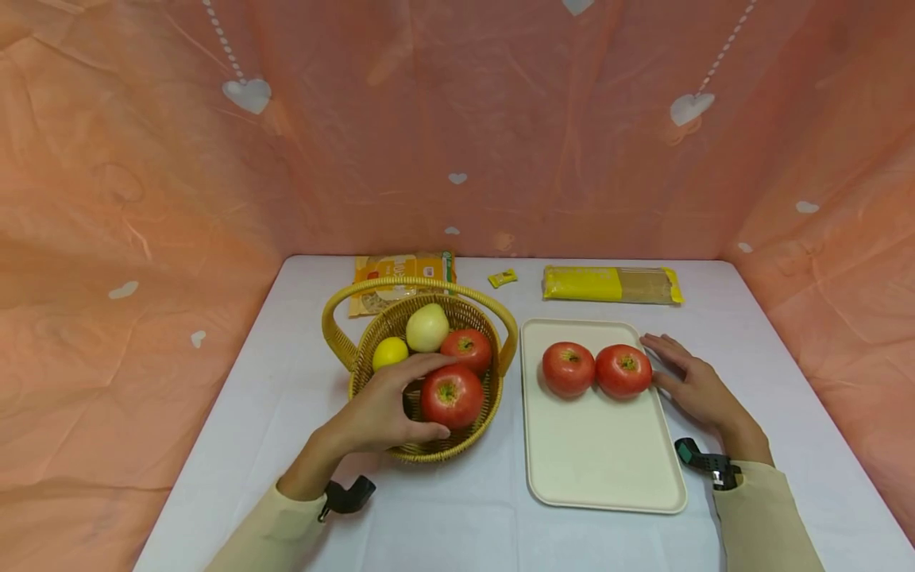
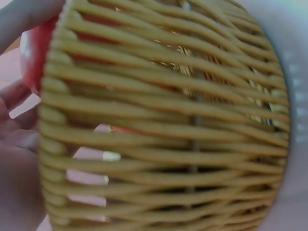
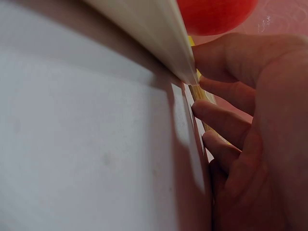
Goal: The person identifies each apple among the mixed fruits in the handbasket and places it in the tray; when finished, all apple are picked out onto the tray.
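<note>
While left fingers (image 1: 422,364) curl round 1 apple (image 1: 453,399), right fingers (image 3: 220,118) spread beside the tray (image 1: 604,461).

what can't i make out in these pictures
- Head view: part of the orange packet, behind the basket and its handle.
- Head view: print on the small yellow wrapper, too small.
- Left wrist view: much of the gripped apple, behind the basket's weave.
- Right wrist view: another apple, cut off by the top edge.
</note>
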`<state>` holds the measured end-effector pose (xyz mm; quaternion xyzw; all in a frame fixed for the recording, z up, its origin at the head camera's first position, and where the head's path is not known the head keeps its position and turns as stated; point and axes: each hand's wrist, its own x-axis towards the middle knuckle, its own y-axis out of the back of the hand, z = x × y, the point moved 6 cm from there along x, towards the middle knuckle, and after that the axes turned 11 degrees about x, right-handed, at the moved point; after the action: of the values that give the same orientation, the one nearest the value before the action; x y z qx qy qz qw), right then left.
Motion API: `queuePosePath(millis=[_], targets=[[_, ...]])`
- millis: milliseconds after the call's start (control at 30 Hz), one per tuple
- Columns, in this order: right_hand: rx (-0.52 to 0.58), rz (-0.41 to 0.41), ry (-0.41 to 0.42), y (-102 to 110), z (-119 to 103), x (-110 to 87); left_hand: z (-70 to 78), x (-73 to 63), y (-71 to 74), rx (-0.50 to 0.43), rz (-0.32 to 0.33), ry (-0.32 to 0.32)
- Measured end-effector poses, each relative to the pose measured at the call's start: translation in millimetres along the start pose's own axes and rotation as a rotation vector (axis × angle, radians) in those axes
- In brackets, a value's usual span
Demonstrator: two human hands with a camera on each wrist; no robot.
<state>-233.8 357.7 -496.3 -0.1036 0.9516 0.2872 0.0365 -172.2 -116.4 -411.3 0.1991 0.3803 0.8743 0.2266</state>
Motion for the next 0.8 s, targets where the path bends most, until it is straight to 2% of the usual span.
queuePosePath(millis=[167,333,433,800], targets=[[0.014,0.001,-0.005,-0.3,-0.6,-0.7,10.7,-0.1,2.7,-0.102,0.015,-0.013],[0.028,0.001,-0.01,-0.9,-1.1,-0.8,22.8,2.1,-0.4,-0.219,-0.014,-0.024],[0.025,0.003,-0.007,-0.9,-1.4,-1.1,29.1,4.1,-4.6,-0.25,-0.028,-0.035],[0.021,0.001,-0.005,-0.6,-1.7,-1.3,55.4,19.8,-33.1,-0.195,-0.049,-0.184]])
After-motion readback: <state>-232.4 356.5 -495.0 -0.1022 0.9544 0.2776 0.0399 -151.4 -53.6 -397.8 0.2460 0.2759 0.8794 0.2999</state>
